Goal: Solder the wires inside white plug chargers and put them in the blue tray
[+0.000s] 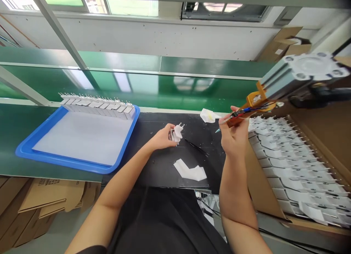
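Observation:
My left hand (163, 137) is closed around a white plug-in power adapter (176, 133) whose metal pins point up and to the right. It is held just over the black work mat (153, 166). My right hand (234, 135) is raised, its fingers pinched on a slim pen-like tool (218, 130) with a teal tip, mostly hidden by the fingers. Directly behind that hand are an orange bracket (253, 99) and coloured wires; whether the hand touches them I cannot tell. Black tweezers (196, 147) lie on the mat between the hands.
A blue tray (109, 170) at left bears a row of white adapters (95, 107). At right, a cardboard box (263, 184) holds rows of similar adapters (298, 162). A metal cylinder (290, 78) overhangs at upper right. White paper pieces (190, 171) and a crumpled wipe (207, 115) lie about.

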Motion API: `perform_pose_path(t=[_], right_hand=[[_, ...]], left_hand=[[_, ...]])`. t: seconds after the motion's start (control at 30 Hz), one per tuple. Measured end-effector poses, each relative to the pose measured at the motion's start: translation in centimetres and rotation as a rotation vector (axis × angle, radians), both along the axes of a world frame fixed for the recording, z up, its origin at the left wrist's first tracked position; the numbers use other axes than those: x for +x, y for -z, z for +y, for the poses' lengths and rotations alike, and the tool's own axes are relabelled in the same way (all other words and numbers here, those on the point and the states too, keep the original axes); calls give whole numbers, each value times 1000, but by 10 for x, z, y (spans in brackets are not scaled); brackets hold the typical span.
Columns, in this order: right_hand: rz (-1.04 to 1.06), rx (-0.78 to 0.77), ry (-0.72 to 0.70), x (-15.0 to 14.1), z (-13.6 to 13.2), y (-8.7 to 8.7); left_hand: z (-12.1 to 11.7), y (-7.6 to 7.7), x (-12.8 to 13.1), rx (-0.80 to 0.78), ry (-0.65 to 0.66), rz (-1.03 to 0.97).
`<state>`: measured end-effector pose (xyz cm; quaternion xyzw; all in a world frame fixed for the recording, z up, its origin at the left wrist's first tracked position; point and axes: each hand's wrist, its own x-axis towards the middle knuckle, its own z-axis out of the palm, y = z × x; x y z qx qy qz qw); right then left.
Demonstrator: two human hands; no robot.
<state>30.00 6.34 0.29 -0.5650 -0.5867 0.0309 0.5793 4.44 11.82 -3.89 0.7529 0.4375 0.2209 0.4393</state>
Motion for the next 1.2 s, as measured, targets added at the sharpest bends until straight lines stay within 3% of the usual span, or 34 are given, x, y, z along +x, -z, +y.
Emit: perform_pose_path(t=[0.1,0.2,0.33,0.43,0.57,0.7,0.77,0.97,1.2], right_hand=[[157,14,-87,-22,-16,-5],[200,-2,-149,-37,-26,-10],[264,19,-224,-48,-34,-15],[315,66,-321,-50,-38,-17],[325,112,-497,-50,-40,-20],[304,209,-589,-62,-41,-25],[313,234,-593,-71,-42,-27],[387,242,-660,-95,-46,-33],[413,220,-657,-105,-51,-39]], left_hand=[[-24,1,-30,-95,177,-77],[-45,6,-43,-91,202,-129],[-66,14,-36,27,18,-110],[-75,22,-27,19,-141,-190],[-74,34,-25,-59,-288,-404],[-72,37,-25,-10,-425,-329],[-74,34,-24,39,-393,-241],[-90,32,-20,122,-73,-42],[-93,41,-6,212,-136,-12]])
